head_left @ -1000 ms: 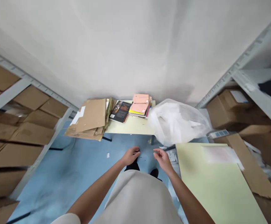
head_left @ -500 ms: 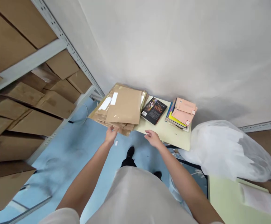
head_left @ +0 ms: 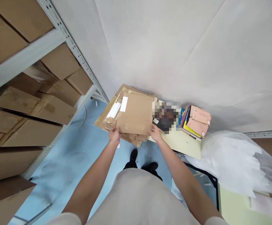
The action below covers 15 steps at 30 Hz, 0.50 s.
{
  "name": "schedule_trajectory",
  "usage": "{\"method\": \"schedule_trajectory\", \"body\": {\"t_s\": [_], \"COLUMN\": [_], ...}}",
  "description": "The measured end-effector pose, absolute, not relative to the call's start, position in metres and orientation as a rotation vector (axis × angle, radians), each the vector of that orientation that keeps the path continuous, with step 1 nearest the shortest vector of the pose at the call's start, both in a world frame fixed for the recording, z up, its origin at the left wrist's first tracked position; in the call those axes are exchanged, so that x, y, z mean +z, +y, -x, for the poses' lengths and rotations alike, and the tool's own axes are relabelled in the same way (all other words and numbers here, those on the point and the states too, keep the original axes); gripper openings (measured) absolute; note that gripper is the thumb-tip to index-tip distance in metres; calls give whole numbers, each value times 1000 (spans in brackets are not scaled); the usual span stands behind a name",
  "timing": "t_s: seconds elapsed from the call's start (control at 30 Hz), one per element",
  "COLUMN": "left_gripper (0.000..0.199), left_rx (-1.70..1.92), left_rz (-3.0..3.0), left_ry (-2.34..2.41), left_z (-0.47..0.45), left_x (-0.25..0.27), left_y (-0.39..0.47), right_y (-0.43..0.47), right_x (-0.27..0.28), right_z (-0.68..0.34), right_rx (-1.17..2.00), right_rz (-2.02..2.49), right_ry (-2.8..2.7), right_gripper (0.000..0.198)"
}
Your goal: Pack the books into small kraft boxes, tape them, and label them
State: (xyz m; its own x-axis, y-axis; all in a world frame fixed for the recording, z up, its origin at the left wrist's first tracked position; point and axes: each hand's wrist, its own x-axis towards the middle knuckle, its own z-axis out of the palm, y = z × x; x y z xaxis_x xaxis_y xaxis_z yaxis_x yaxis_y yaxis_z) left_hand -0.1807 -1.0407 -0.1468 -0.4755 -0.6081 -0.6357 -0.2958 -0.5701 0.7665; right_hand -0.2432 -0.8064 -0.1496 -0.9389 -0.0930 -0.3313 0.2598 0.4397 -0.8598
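Observation:
A stack of flat brown cardboard mailers (head_left: 132, 137) lies fanned out on the left end of the pale table (head_left: 189, 147). The topmost cardboard mailer (head_left: 137, 114) bears a white label near its upper left. My left hand (head_left: 114, 136) is closed on its lower left corner, thumb on top and fingers hidden beneath. At the lower right corner, my right hand (head_left: 155, 134) pinches the same mailer. Just right of it lies a dark book (head_left: 165, 120), its cover blurred out. Several stacked booklets (head_left: 195, 122) with pink covers on top sit farther right.
Shelves of cardboard boxes (head_left: 30, 125) line the left side. A pale wall (head_left: 164, 47) rises behind the table. To the right bulges a translucent plastic bag (head_left: 241, 159) of white material. Blue floor (head_left: 75, 156) surrounds my feet.
My right hand has come to the mailer's right corner, and my left hand has closed on its left corner. The view has shifted slightly, so the table sits farther right.

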Motion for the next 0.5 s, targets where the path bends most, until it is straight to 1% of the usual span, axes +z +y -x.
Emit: {"method": "schedule_trajectory", "body": {"t_s": [0.07, 0.17, 0.3, 0.4, 0.5], "left_gripper": [15, 23, 30, 31, 32], "left_rx": [-2162, -2130, -2016, -1918, -1869], "left_rz": [-1423, -1340, -1132, -886, -665], "left_ry": [-1314, -1315, -1466, -1644, -1813], "left_z": [178, 174, 170, 170, 174], "left_x": [-138, -124, -103, -80, -50], "left_y": [-1045, -1055, -1077, -1096, -1103], "right_y": [-806, -802, -790, -778, -761], "right_x": [-143, -126, -87, -50, -14], "right_z": [237, 234, 245, 256, 257], "right_rx": [-1394, -1256, -1160, -1182, -1256], "right_rz": [-113, -70, 81, 238, 308], "right_ry": [2395, 2460, 2743, 2902, 3034], "right_gripper": [49, 44, 47, 52, 67]}}
